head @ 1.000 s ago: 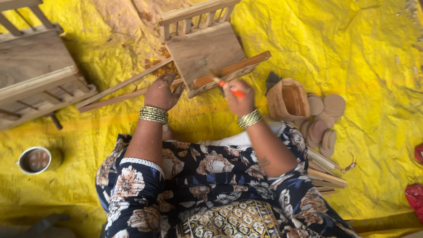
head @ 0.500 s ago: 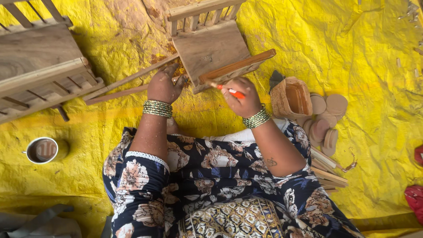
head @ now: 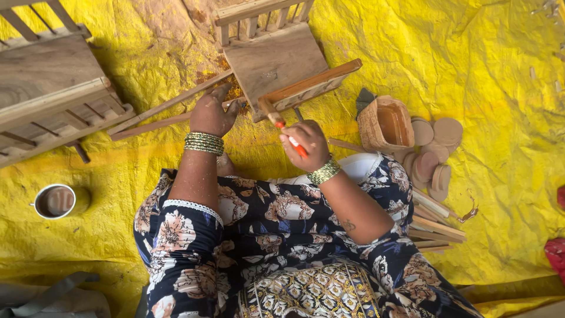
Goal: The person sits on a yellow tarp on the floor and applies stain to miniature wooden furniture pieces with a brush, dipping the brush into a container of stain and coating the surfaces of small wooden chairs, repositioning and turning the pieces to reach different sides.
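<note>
Head view, looking straight down on a seated person over a yellow sheet.

The left hand reaches forward from a straight forearm, palm down, fingers spread and open, pressing on two thin slats just left of the small wooden rack. It grips nothing. A stack of bangles circles that wrist.

The right hand is bent in at the wrist, fingers curled closed around a brush with a red-orange handle. The brush's wooden head touches the rack's near edge, at the end of the brown-coated bar that lies across its front. Bangles on this wrist too.

The rack lies flat on the sheet just ahead of both hands: one board with a rail of short spindles along its far side.

Counted, relative to the rack:
- One larger wooden rack, well to the left, partly cut by the frame edge.
- One metal cup, far down-left, beside the person's knee.
- One small brown tub, just right.
- A pile of round wooden discs right of the tub, about eight showing, some overlapped.
- A bundle of sticks below the discs, about five.
</note>
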The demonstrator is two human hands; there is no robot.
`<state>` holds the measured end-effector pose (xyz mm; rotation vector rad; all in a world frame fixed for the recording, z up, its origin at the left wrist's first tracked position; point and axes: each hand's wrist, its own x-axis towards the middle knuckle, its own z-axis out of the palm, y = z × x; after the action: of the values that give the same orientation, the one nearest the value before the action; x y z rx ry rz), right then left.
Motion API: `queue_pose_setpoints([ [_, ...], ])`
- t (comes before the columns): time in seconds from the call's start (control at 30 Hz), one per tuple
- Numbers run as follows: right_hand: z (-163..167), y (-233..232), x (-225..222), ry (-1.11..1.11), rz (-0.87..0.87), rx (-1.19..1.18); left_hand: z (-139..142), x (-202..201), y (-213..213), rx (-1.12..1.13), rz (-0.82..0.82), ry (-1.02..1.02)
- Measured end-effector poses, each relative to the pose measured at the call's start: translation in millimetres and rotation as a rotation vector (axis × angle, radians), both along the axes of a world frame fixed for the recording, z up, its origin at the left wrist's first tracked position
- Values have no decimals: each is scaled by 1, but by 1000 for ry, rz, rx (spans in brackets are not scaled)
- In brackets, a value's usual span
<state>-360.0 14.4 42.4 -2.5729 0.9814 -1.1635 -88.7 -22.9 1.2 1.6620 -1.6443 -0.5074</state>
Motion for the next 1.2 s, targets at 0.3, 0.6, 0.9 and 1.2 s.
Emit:
queue_pose_setpoints([
  [0.3,-33,9,-27,52,15,-16,-22,8,3,-27,-22,-65],
  [0.6,-15,-39,-74,-262,-259,26,-20,2,5,-18,-39,-84],
  [0.9,8,-112,-64,-351,114,443,-12,-6,4,145,-44,-160],
  [1.2,-9,-156,-86,-490,69,623,-26,-11,-2,155,-113,-178],
])
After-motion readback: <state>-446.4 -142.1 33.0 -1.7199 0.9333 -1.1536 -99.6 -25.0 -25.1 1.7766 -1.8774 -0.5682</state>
